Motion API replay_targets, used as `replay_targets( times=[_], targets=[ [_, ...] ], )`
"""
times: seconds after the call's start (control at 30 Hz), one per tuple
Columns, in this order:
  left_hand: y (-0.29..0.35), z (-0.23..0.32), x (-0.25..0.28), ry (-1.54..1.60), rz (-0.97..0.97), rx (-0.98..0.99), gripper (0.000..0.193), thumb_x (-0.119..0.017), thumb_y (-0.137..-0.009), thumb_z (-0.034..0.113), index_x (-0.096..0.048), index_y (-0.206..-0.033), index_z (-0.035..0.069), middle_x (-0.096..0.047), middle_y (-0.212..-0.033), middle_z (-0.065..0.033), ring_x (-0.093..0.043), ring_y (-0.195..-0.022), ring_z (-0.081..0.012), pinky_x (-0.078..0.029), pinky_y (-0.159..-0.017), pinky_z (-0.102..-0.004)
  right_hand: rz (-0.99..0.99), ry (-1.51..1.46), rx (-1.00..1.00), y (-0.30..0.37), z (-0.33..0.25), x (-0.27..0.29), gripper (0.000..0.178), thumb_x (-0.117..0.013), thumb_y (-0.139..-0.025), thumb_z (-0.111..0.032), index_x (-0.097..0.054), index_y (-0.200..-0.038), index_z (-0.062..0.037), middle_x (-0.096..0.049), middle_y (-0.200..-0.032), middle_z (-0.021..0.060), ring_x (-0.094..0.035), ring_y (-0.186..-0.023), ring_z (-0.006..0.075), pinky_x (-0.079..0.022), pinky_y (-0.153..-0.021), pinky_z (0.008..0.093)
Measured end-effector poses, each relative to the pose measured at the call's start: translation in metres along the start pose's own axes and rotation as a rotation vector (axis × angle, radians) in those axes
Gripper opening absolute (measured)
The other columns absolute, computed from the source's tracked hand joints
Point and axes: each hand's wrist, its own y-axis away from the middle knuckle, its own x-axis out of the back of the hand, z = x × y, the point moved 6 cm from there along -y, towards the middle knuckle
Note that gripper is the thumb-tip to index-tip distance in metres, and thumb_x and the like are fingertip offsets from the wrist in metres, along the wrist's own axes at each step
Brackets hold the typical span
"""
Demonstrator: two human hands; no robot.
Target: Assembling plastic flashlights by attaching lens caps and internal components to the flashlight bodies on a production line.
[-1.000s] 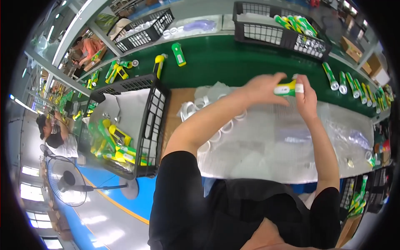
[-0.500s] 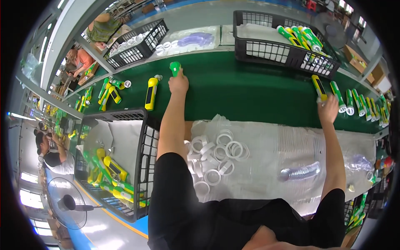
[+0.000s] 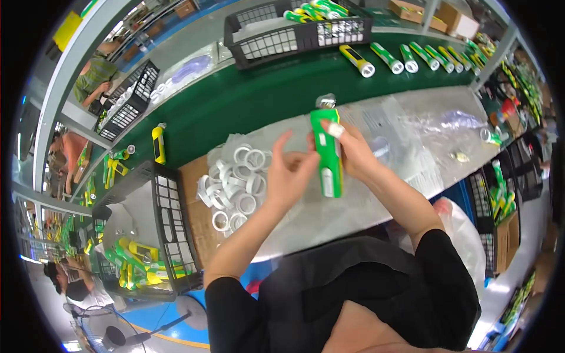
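A green flashlight [image 3: 328,162] with a clear lens end is upright in front of me, over the work surface. My right hand [image 3: 353,147] is closed around its right side, and the thumb, with a white wrap, lies across its upper front. At the flashlight's left side is my left hand [image 3: 289,173], fingers apart; its fingertips come close to the green body, and I cannot tell whether they touch. Left of that hand lies a loose heap of white rings [image 3: 238,182] on the wrapped surface.
Flashlights [image 3: 407,59] stand in a row along the green belt [image 3: 212,120], under a black crate [image 3: 297,44] with more flashlights. Another black crate [image 3: 170,206] sits at my left. A yellow flashlight [image 3: 158,144] lies on the belt's left part. People work at the far left.
Both hands have come back from the belt toward me. The green flashlight that was in my left hand at the belt is apparently now in my right hand. The view has turned right.
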Motion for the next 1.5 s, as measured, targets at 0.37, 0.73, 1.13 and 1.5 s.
replay_targets(
  times=[0.37, 0.73, 1.13, 1.5],
  targets=[
    [0.036, 0.002, -0.056, 0.538, -0.133, -0.036, 0.041, -0.044, -0.104, 0.034, -0.064, -0.107, -0.003, -0.065, -0.098, -0.0127, -0.061, -0.095, -0.0200, -0.048, -0.084, -0.0338, -0.281, 0.172, -0.214, 0.137, 0.038, -0.003, 0.058, -0.064, -0.092, -0.036, -0.042, -0.136, -0.0039, -0.059, -0.102, 0.0103, -0.063, -0.085, 0.0186, -0.052, -0.075, 0.0325],
    [0.064, 0.026, -0.075, -0.198, -0.065, -0.728, 0.040, -0.044, -0.101, 0.032, -0.061, -0.119, 0.001, -0.061, -0.122, -0.0160, -0.056, -0.114, -0.0333, -0.041, -0.096, -0.0417, -0.053, 0.154, 0.007, 0.133, 0.045, 0.014, 0.044, -0.058, -0.099, -0.027, -0.044, -0.134, -0.0046, -0.059, -0.108, 0.0104, -0.063, -0.088, 0.0181, -0.053, -0.077, 0.0324],
    [0.005, -0.047, -0.053, -0.536, 0.069, -0.403, 0.054, -0.074, -0.081, 0.027, -0.058, -0.128, 0.006, -0.060, -0.117, -0.0135, -0.054, -0.107, -0.0326, -0.043, -0.092, -0.0435, 0.019, 0.073, -0.058, 0.128, 0.032, 0.039, 0.045, -0.055, -0.098, -0.034, -0.048, -0.131, -0.0035, -0.063, -0.094, 0.0131, -0.064, -0.078, 0.0192, -0.052, -0.072, 0.0317],
    [0.078, 0.018, -0.051, -0.372, 0.013, -0.716, 0.036, -0.049, -0.094, 0.016, -0.060, -0.126, 0.004, -0.058, -0.120, -0.0133, -0.052, -0.111, -0.0332, -0.038, -0.099, -0.0426, -0.171, 0.203, -0.098, 0.120, 0.052, 0.009, 0.043, -0.059, -0.098, -0.035, -0.051, -0.127, -0.0045, -0.063, -0.095, 0.0083, -0.064, -0.075, 0.0163, -0.053, -0.066, 0.0281]
  ],
)
